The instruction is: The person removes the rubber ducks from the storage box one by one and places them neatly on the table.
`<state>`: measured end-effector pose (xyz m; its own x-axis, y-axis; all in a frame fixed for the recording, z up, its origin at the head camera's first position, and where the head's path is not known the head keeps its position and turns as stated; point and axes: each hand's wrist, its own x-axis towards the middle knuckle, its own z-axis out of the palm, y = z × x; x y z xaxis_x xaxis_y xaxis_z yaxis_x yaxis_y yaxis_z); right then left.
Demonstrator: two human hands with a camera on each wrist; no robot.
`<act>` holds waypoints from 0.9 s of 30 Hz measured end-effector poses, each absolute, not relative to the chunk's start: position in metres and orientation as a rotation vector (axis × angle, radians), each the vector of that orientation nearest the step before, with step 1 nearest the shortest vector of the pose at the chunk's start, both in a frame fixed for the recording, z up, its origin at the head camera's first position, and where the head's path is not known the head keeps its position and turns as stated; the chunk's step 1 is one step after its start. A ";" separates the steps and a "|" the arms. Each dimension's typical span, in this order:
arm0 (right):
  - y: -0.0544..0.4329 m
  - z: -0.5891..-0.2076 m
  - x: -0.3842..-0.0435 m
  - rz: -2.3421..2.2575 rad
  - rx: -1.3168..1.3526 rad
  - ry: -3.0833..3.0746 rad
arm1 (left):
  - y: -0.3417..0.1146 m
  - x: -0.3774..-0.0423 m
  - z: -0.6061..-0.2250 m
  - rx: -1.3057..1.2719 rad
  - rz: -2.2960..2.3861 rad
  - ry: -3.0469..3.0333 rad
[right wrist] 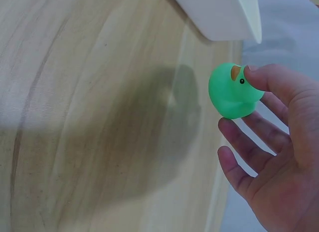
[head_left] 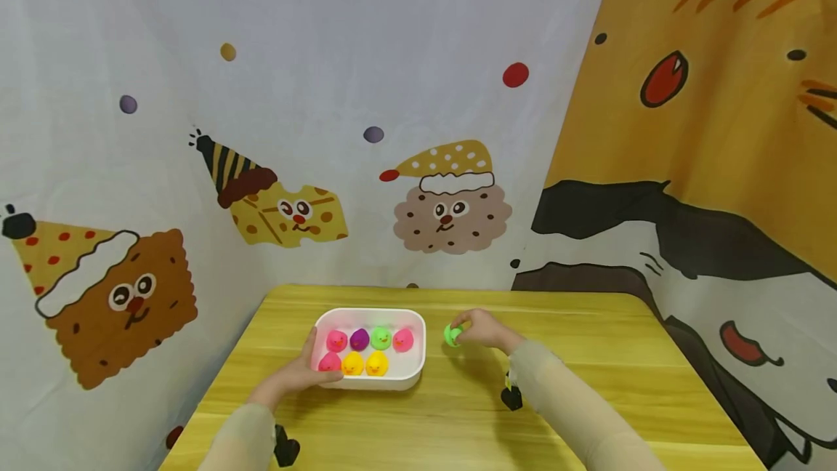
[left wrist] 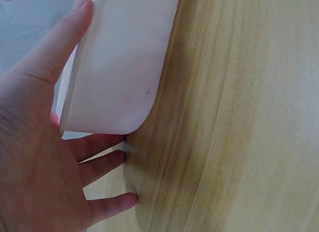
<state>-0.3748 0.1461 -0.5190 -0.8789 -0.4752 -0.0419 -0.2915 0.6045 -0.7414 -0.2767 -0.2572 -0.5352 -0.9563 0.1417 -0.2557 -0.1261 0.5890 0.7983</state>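
My right hand (head_left: 487, 329) pinches a green rubber duck (right wrist: 234, 92) between thumb and fingers. The duck is held over the table, to the right of a white plastic box (head_left: 399, 384). In the right wrist view, its orange beak and one black eye show beside the thumb. My left hand (head_left: 297, 375) rests at the box's near left corner, thumb straight along the front rim and fingers extended along the left side. Inside the box sit several rubber ducks: pink (head_left: 402, 340), purple (head_left: 360, 339), green (head_left: 381, 338) and yellow (head_left: 376, 363).
A wooden table (head_left: 458, 420) bears the box. Behind it and along both sides hangs a pale cloth (head_left: 314, 57) printed with cartoon figures, meeting the table's back edge. The right part of the box floor (head_left: 407, 363) shows bare.
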 end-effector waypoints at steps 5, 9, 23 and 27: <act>0.149 -0.528 -0.376 -1.180 -0.621 2.590 | -0.257 -0.277 -0.537 0.016 1.298 2.539; 0.150 -0.531 -0.376 -1.210 -0.611 2.572 | -0.256 -0.277 -0.536 0.021 1.278 2.548; 0.147 -0.544 -0.378 -1.169 -0.630 2.598 | -0.260 -0.283 -0.546 -0.025 1.323 2.516; 0.145 -0.546 -0.379 -1.152 -0.623 2.604 | -0.261 -0.285 -0.550 -0.029 1.343 2.512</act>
<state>-0.3788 0.1448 -0.5462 -0.8841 -0.4660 -0.0342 -0.2881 0.6014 -0.7452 -0.2851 -0.2611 -0.5496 -0.9572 0.1184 -0.2642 -0.1540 0.5647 0.8108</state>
